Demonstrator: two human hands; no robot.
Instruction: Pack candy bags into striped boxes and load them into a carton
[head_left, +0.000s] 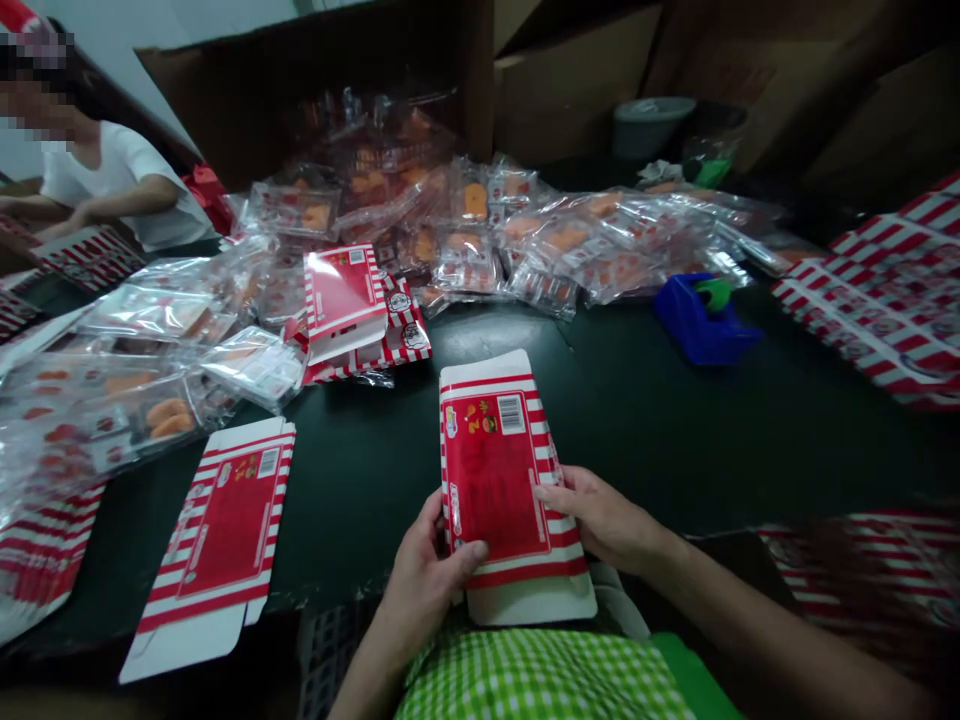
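Observation:
A red-and-white striped cardboard box (499, 480) is held in front of my body, its printed panel with a barcode facing up and a white flap at each end. My left hand (435, 560) grips its left edge, thumb on the panel. On the opposite edge, my right hand (600, 510) closes round the side with the thumb on top. The hidden fingers lie beneath or behind the box. To the left, a flat box (229, 520) of the same print lies on the dark green table (360, 490), its lower end jutting past the table edge.
Clear plastic packs (555, 240) with orange pieces are heaped across the back. A folded box (345, 290) rests on them. A blue tape dispenser (705, 320) stands to the right, near striped cardboard sheets (892, 290). A co-worker (127, 180) sits at the far left.

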